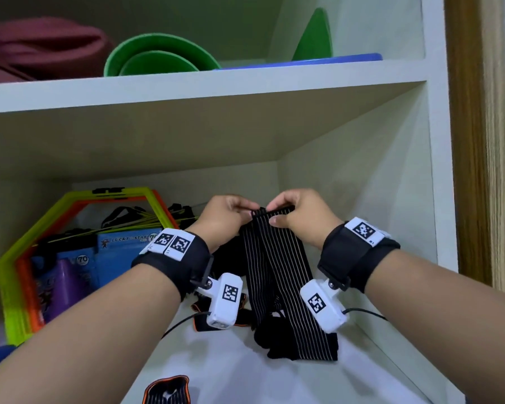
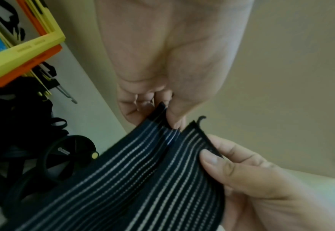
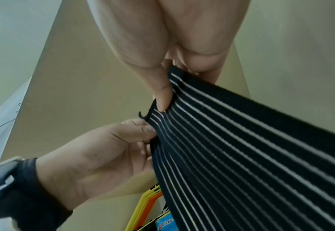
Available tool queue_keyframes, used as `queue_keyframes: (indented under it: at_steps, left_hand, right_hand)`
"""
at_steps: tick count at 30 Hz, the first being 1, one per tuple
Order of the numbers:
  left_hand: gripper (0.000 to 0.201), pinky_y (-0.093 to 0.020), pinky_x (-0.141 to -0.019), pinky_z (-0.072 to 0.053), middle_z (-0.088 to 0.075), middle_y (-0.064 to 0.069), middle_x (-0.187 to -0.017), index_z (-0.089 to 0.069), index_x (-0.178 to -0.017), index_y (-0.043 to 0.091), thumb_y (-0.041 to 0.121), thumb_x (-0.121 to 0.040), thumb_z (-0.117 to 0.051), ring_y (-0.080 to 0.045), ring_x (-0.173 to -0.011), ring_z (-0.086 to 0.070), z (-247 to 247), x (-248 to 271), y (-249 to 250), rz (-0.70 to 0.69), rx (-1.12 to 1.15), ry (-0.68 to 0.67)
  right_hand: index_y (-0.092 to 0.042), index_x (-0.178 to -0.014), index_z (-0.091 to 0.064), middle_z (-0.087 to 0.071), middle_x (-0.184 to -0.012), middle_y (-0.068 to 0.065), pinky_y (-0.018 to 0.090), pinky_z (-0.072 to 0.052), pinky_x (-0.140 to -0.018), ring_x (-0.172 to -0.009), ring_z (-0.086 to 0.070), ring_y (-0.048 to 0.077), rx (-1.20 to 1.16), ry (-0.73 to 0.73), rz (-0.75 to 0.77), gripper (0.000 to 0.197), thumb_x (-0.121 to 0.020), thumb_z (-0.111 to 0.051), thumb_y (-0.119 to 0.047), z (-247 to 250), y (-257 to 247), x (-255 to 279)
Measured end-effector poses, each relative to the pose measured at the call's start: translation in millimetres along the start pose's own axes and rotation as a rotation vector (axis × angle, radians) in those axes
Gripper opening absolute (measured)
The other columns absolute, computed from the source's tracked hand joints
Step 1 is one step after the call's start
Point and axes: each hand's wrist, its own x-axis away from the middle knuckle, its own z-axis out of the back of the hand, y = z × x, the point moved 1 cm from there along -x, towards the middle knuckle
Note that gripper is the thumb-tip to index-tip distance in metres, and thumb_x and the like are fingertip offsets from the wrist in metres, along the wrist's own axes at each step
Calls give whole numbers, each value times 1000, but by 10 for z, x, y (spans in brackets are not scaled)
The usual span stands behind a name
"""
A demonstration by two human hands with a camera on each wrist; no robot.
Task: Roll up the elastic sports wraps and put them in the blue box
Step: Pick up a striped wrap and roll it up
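A black elastic wrap with thin white stripes (image 1: 274,272) hangs from both hands, and its lower end lies bunched on the white shelf floor (image 1: 222,360). My left hand (image 1: 250,209) pinches the left corner of the wrap's top edge. My right hand (image 1: 274,214) pinches the same edge just to the right, thumb on the near face. The left wrist view shows the wrap (image 2: 142,179) with the left fingertips (image 2: 174,120) on its corner. In the right wrist view the right thumb (image 3: 162,93) presses on the wrap (image 3: 241,148). A second wrap with orange trim (image 1: 166,389) lies at the shelf's front edge.
Yellow-green and orange hexagonal rings (image 1: 79,205) lean at the back left, around blue LUCKY STAR packs (image 1: 123,246) and black straps. More black and orange straps (image 1: 204,319) lie under my left wrist. The shelf board above (image 1: 204,94) carries green cones; the side wall (image 1: 362,199) stands close on the right.
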Motion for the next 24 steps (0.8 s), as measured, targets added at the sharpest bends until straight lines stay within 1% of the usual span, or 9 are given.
queue_keyframes:
  at_steps: [3, 6, 7, 10, 12, 14, 16, 19, 24]
  left_hand:
    - [36, -34, -70, -54, -74, -11, -90, -73, -91, 17, -10, -94, -51, -25, -79, -68, -40, 95, 42, 12, 106, -9]
    - [38, -27, -57, -56, -72, -7, -90, -70, -102, 10, -14, -94, -41, -17, -71, -68, -67, 208, 116, 53, 200, -15]
    - [37, -28, -57, -58, -71, -9, -91, -69, -104, 8, -13, -95, -40, -17, -72, -68, -74, 238, 130, 64, 245, -15]
    - [38, -44, -77, -60, -69, -20, -98, -71, -98, 3, -10, -95, -35, -26, -83, -69, -84, 317, 171, 83, 406, -1]
    - [34, -48, -84, -58, -69, -21, -100, -73, -96, 1, -4, -96, -40, -30, -90, -68, -75, 357, 181, 82, 501, 14]
    - [24, -48, -90, -56, -72, -17, -99, -75, -96, 6, 1, -96, -51, -29, -93, -68, -56, 377, 156, 63, 484, 23]
    - [25, -52, -99, -52, -74, -15, -99, -77, -95, 14, -1, -95, -56, -29, -94, -69, -26, 376, 110, 50, 395, 52]
    - [31, -58, -99, -52, -75, -19, -101, -77, -94, 16, -7, -94, -55, -33, -94, -71, 49, 391, 80, 27, 352, 115]
    - [37, -56, -95, -55, -76, -14, -96, -76, -91, 17, -12, -93, -52, -30, -91, -72, 156, 438, 66, -35, 268, 146]
  right_hand:
    - [-21, -85, -65, -67, -78, -3, 29, -55, -75, -69, -63, 12, -34, 58, 0, 31, -71, -85, -2, -43, -15, 26]
    - [-26, -80, -60, -70, -83, 3, 38, -59, -79, -74, -68, 19, -37, 154, -1, 37, -67, -88, -5, -87, -15, 34]
    - [-26, -79, -59, -70, -83, 4, 40, -59, -78, -75, -69, 20, -38, 175, 7, 38, -66, -88, -6, -105, -24, 44]
    - [-26, -78, -59, -66, -79, -1, 39, -57, -75, -72, -64, 17, -4, 229, 42, 36, -66, -88, -9, -170, -48, 79]
    - [-24, -82, -60, -63, -79, -8, 36, -55, -75, -74, -62, 15, 31, 268, 77, 33, -67, -88, -13, -200, -76, 106]
    - [-23, -87, -58, -62, -82, -10, 33, -53, -77, -80, -62, 14, 44, 300, 117, 36, -67, -88, -15, -222, -111, 121]
    - [-24, -92, -54, -61, -90, -7, 29, -50, -78, -84, -59, 13, 42, 335, 151, 45, -65, -89, -17, -251, -134, 124]
    - [-24, -97, -49, -59, -99, -2, 28, -49, -80, -85, -58, 14, 16, 371, 169, 47, -69, -86, -18, -300, -141, 156]
    - [-19, -92, -54, -60, -83, -7, 25, -49, -72, -72, -58, 11, -72, 307, 103, 27, -81, -78, -15, -345, -53, 223]
